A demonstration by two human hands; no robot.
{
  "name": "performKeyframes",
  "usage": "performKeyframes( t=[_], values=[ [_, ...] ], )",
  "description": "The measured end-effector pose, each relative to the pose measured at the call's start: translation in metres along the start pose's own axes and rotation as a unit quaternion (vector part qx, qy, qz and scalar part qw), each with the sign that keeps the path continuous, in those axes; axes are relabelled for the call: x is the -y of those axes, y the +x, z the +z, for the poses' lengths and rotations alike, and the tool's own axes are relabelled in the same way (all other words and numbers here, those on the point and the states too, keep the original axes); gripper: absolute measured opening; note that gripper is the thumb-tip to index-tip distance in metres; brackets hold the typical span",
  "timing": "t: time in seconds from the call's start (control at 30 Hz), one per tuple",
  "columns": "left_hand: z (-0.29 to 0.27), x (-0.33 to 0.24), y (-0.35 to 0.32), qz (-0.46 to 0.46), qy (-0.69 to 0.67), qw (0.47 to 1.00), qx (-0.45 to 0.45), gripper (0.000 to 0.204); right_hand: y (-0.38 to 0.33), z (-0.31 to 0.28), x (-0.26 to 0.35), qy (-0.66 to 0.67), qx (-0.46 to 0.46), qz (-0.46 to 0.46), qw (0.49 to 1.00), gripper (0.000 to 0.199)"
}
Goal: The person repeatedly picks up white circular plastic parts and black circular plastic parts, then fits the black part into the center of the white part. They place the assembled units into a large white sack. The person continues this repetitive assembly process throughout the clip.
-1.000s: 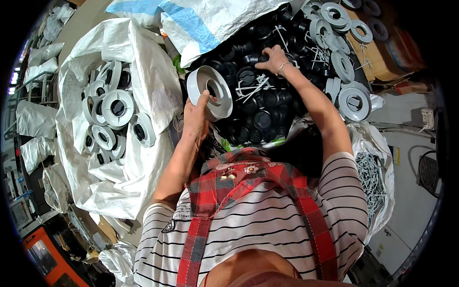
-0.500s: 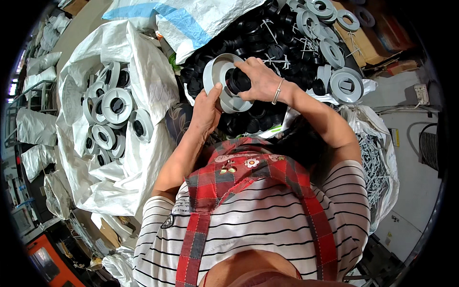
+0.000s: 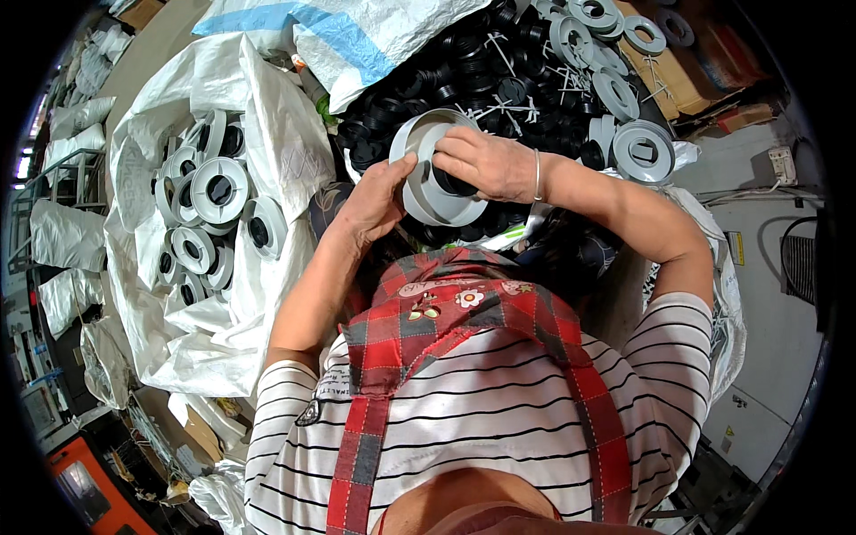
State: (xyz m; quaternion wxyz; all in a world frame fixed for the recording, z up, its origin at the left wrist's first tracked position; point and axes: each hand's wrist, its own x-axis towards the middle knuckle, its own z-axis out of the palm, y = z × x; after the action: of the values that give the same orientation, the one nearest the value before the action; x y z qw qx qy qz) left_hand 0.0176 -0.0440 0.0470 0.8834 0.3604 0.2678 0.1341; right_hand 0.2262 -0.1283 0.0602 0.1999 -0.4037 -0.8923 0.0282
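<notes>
A round grey plastic ring part [image 3: 419, 192] is held up before me, tilted so its inside shows. My left hand [image 3: 377, 194] closes on its left rim, thumb on the inner side. Inside the ring, my right hand [image 3: 486, 165] presses with bent fingers on a black round plastic insert [image 3: 453, 181], which the fingers partly cover. Behind and under the ring lies a heap of black round inserts [image 3: 464, 67].
To the left stands a white woven sack [image 3: 160, 339] with several grey rings fitted with black centres [image 3: 219, 193]. More grey rings [image 3: 644, 152] and thin pale plastic sticks [image 3: 508, 116] lie at the far right, beside cardboard [image 3: 682, 85].
The black insert has gone deeper into the grey ring under my right hand. My right elbow has swung outward, and the ring has shifted slightly right and nearer.
</notes>
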Motion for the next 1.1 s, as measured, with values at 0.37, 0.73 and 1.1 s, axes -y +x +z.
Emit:
performKeyframes(
  t=[0.37, 0.73, 1.1],
  values=[
    [-0.028, -0.056, -0.025, 0.408, 0.468, 0.685, -0.38, 0.041, -0.042, -0.01, -0.015, 0.259, 0.105, 0.402, 0.872, 0.076],
    [-0.034, -0.046, -0.005, 0.334, 0.282, 0.863, -0.251, 0.049, -0.285, 0.01, -0.129, -0.067, 0.276, 0.737, 0.613, 0.051],
    [-0.031, 0.031, 0.053, 0.016, -0.095, 0.985, -0.14, 0.031, -0.082, 0.06, -0.116, -0.002, -0.094, 0.297, 0.95, 0.029]
  ],
)
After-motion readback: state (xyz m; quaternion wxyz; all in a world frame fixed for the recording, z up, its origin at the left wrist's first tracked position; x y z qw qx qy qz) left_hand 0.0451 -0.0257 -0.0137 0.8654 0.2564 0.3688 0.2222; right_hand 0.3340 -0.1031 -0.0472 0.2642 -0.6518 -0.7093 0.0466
